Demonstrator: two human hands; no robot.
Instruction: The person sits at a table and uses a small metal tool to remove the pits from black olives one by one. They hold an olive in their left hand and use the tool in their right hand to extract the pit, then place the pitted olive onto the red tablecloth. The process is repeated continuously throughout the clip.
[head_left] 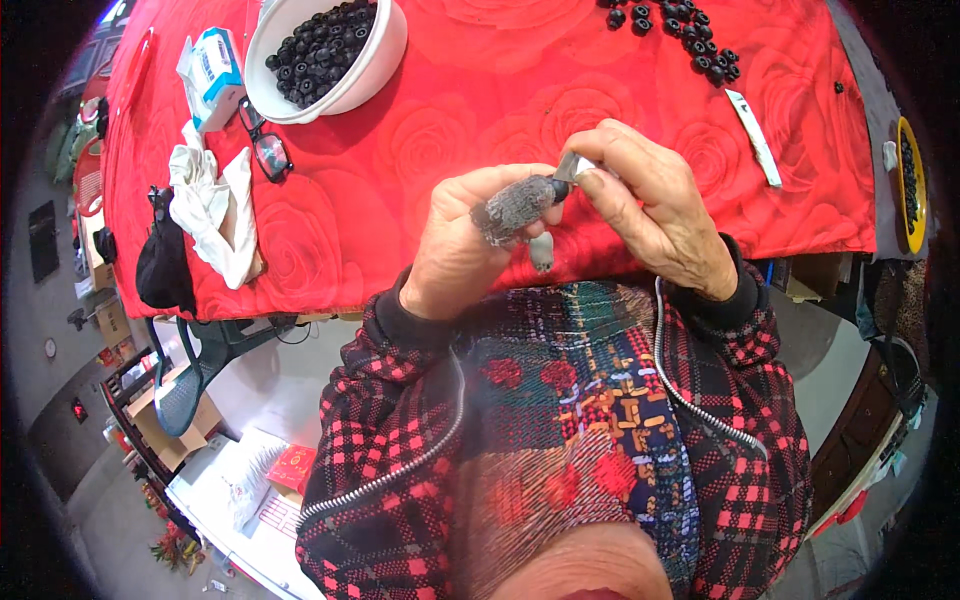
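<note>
My left hand [455,235] is closed, pinching a small black round part [560,189] at its fingertips. Worn grey coverings [516,209] wrap some of its fingers. Against that part, my right hand [650,200] grips a small flat metal blade [567,166] between thumb and fingers. The two hands meet just above the near edge of the red tablecloth. Most of the blade is hidden by the right fingers.
A white bowl [391,60] full of black round parts stands at the far left. More loose black parts [700,45] lie far right, near a narrow white strip [753,138]. Glasses [270,152], white gloves [215,210] and a tissue pack [212,80] sit at left. A yellow-rimmed tray [918,235] is rightmost.
</note>
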